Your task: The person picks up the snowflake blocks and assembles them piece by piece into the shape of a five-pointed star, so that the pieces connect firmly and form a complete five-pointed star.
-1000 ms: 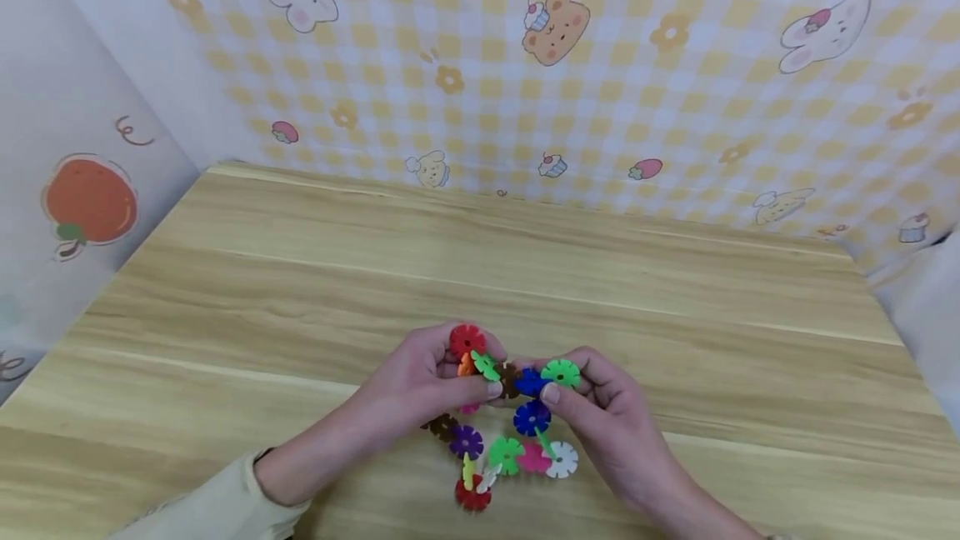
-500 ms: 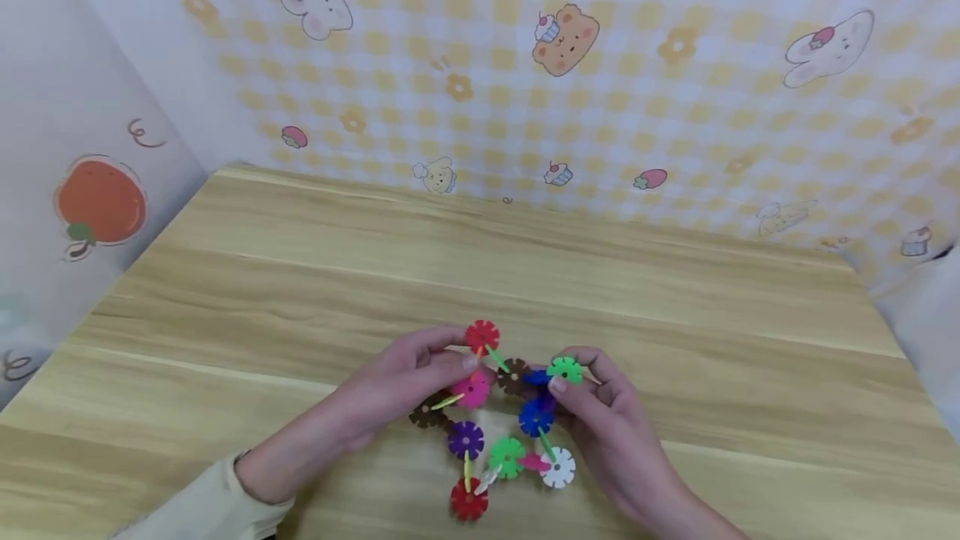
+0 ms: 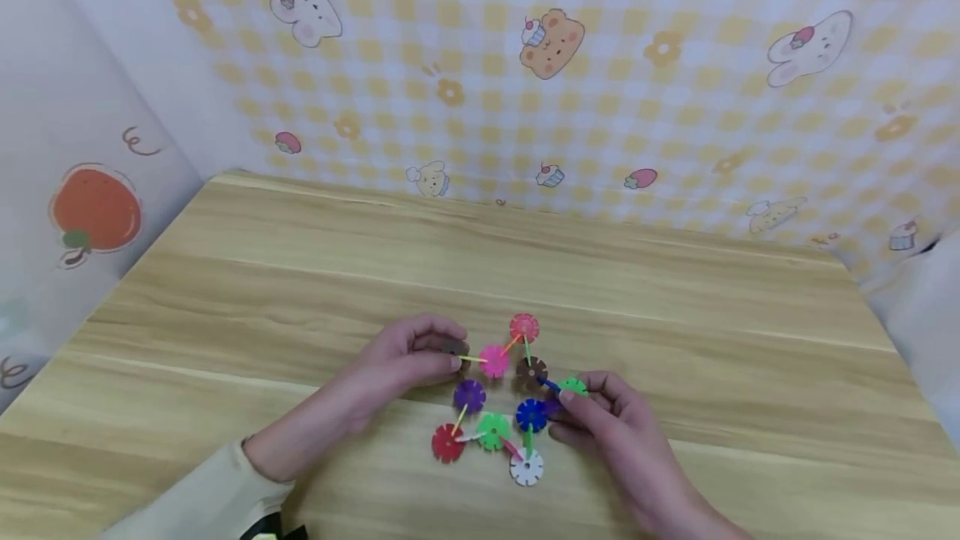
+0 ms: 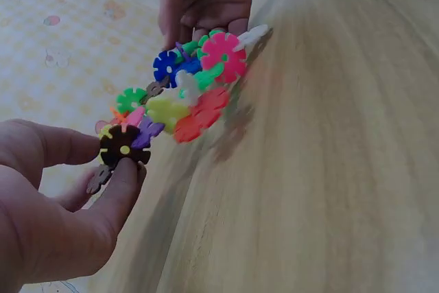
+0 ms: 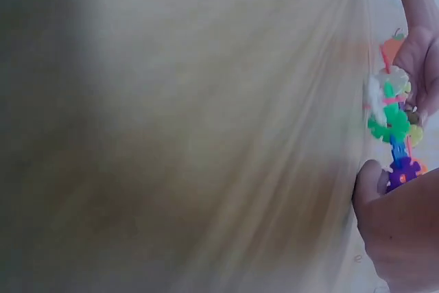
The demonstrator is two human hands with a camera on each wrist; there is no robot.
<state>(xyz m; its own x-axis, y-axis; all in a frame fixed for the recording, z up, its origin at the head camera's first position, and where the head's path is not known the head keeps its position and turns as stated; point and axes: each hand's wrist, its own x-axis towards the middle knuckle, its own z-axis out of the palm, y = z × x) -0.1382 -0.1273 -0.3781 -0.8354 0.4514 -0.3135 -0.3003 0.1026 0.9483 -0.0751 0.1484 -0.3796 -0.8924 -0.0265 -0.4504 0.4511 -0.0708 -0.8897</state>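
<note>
Notched plastic discs in many colours are slotted together into a zigzag, star-like loop. My left hand pinches a brown disc at its left corner between thumb and fingers. At the right corner my right hand pinches the loop by a green disc, with a purple disc partly hidden under the fingers. A red disc forms the far tip, joined to a pink disc. Nearer the person are another red disc and a white disc. In the left wrist view, the loop casts shadows on the wood below it.
The wood-grain table stretches out beneath the hands. A yellow checked cloth with cartoon animals stands along its far edge, and a pale wall with an orange fruit picture is at the left.
My left hand has shifted from the loop's far tip to the brown disc at the left. The far red disc has swung right and the loop has spread out. My right hand keeps its grip.
</note>
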